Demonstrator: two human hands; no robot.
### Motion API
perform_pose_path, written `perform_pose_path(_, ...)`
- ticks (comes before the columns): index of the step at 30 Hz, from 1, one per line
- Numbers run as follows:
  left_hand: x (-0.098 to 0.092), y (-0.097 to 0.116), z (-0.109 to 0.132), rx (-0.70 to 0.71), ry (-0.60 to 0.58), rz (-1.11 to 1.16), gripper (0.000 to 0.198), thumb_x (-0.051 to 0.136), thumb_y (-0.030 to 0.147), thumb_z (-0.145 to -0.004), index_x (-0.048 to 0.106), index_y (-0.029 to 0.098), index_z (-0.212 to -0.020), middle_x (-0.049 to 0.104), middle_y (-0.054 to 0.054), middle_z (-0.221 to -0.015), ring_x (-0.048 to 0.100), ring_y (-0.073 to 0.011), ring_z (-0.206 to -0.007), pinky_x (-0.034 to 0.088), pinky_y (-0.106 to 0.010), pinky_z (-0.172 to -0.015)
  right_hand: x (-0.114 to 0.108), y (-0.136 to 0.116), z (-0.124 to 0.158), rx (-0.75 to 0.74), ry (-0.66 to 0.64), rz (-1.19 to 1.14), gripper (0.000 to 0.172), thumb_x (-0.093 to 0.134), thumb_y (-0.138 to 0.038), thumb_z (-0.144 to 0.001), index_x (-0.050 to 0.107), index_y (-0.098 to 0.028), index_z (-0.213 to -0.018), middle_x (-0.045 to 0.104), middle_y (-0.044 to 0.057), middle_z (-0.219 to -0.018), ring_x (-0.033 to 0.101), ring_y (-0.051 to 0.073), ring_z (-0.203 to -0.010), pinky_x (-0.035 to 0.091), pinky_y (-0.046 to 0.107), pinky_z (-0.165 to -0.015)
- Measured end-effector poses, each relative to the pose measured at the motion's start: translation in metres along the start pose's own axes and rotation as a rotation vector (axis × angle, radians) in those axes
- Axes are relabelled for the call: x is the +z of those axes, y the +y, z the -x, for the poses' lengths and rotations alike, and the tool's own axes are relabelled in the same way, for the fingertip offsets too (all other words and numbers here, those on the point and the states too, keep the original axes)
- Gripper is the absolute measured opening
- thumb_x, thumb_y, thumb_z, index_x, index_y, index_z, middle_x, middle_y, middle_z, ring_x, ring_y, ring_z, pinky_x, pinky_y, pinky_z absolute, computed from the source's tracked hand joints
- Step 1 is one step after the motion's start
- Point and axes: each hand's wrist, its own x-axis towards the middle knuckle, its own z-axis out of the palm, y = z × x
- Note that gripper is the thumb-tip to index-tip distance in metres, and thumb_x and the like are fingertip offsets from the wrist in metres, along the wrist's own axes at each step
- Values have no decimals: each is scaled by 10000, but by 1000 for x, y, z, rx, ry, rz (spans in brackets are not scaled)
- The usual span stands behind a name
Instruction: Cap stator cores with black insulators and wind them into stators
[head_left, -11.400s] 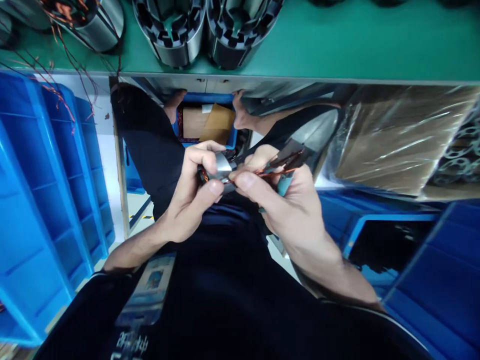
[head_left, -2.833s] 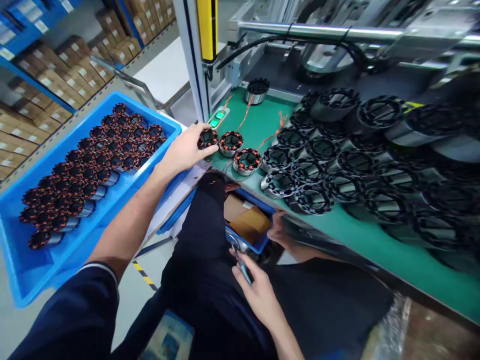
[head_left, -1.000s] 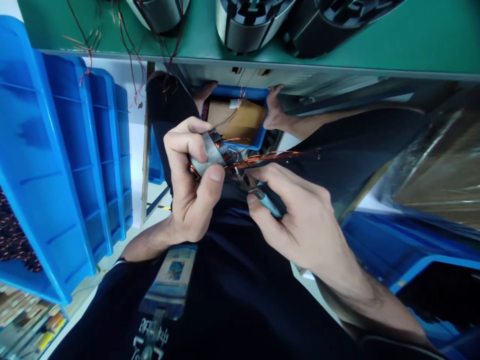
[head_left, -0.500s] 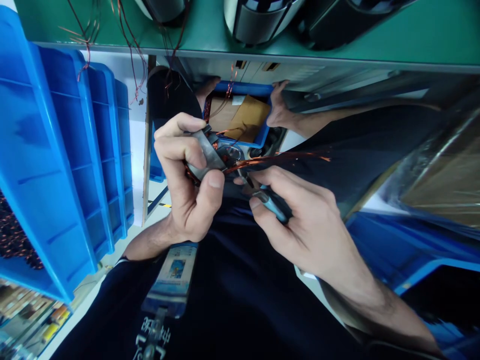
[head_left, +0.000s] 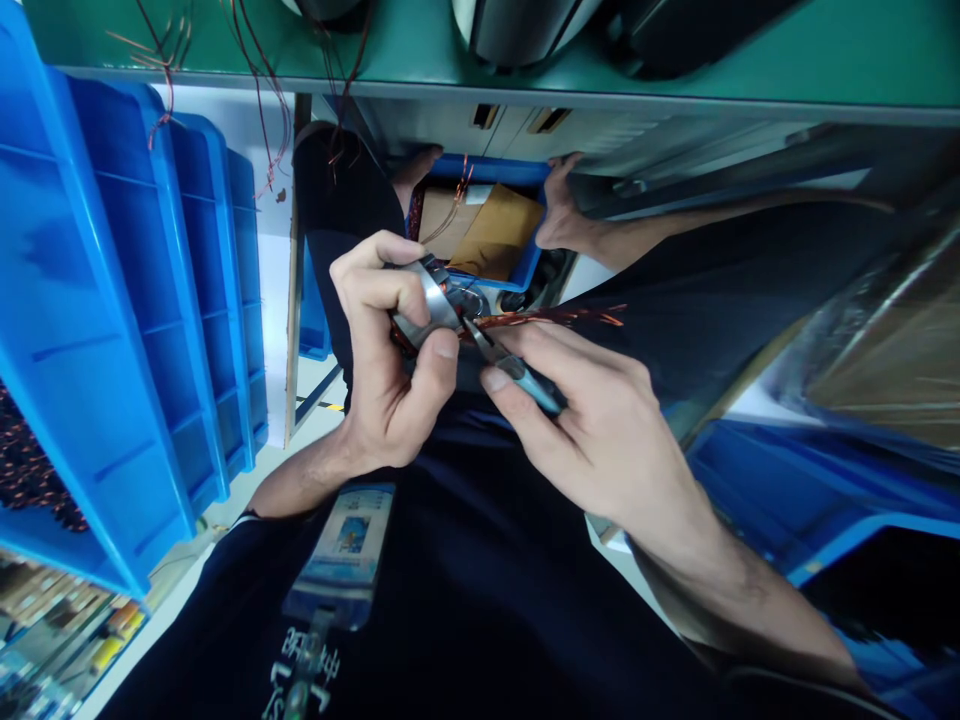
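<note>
My left hand [head_left: 390,350] is wrapped round a metal motor part [head_left: 431,297] with a silver ring and copper windings. A bundle of copper wires [head_left: 577,317] runs from the part to the right, above my right hand. Closed round the pale blue handle of a pair of pliers [head_left: 529,380] is my right hand [head_left: 600,420]. The narrow metal jaws point up and left and meet the wires close to the part's lower right edge. Whether the jaws are closed on a wire is too small to tell.
Black and silver cylinders [head_left: 517,30] stand on the green bench [head_left: 420,55], with loose wires hanging over its edge. Blue crates [head_left: 112,330] are stacked at the left. Below the bench, a blue bin [head_left: 534,270] holds cardboard. Another blue crate [head_left: 757,480] is at the right.
My left hand and the motor part have shifted slightly right. My right hand has moved a little left and up, bringing the pliers' jaws close against the part.
</note>
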Motion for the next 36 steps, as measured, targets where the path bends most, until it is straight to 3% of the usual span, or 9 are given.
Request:
perform_pose_path(3,6,-3,-9,63,90,35,381,482,704,-1234,576,363,-1375,676,-143,-1553,483,-435,-1755,520,-852,-1272,12,20,-7,14,71,-34,150,802,-398,-1196,879,-288,-1265,916,47,-1158,886,263,-1012,705,381,-958)
perform_pose_path(6,22,-24,-29,123,189,22,299,546,632,-1248,535,337,-1200,647,-112,-1267,616,-373,-1471,538,-716,-1248,29,56,-26,80,89,-99,400,738,-605,-1227,897,-269,-1079,873,21,-933,814,229,-817,655,374,-883)
perform_pose_path(10,63,-102,-67,69,162,-4,351,514,676,-1248,539,327,-1228,583,-136,-1337,591,-382,-1430,487,-676,-1303,56,130,-68,297,21,-220,786,537,-851,-1234,761,-254,-775,694,18,-652,661,197,-626,584,386,-800)
perform_pose_path(14,114,-193,-107,-143,79,-92,231,756,437,-1168,563,311,-1177,573,-166,-1428,562,-398,-1547,392,-701,-1457,83,201,-107,477,-60,-352,827,544,-971,-1164,719,-258,-783,583,-3,-551,482,154,-498,445,338,-587)
perform_pose_path(18,139,-230,-125,-247,97,-143,203,778,322,-1153,575,322,-1159,588,-162,-1390,598,-392,-1511,398,-759,-1459,99,237,-126,538,-70,-433,790,601,-989,-1130,722,-251,-873,531,-39,-543,433,131,-510,404,305,-555)
perform_pose_path(24,110,-191,-98,-7,80,-205,388,707,599,-1182,546,317,-1396,606,-186,-1475,624,-394,-1447,470,-703,-1374,92,228,-129,478,35,-530,690,687,-924,-1137,733,-247,-1012,619,-25,-695,537,147,-587,526,342,-653)
perform_pose_path(31,57,-123,-37,283,27,-64,807,777,870,-1058,473,364,-1609,519,-190,-1655,513,-435,-1635,463,-734,-1390,64,155,-70,310,-122,-692,724,899,-999,-902,763,-303,-1046,619,-23,-762,581,205,-719,594,387,-730)
perform_pose_path(34,42,-100,-24,138,15,222,1181,956,1019,-797,461,356,-1639,506,-185,-1722,548,-445,-1654,589,-646,-1303,53,136,-49,160,-103,-621,689,918,-937,-941,786,-267,-1036,642,-27,-830,550,171,-743,508,336,-707)
perform_pose_path(36,37,-82,-19,-115,-86,515,1025,863,1005,-921,513,356,-1633,615,-148,-1620,654,-423,-1599,659,-577,-1221,48,127,-42,33,-73,-593,623,922,-856,-999,807,-244,-1024,636,-40,-813,521,146,-700,453,320,-679)
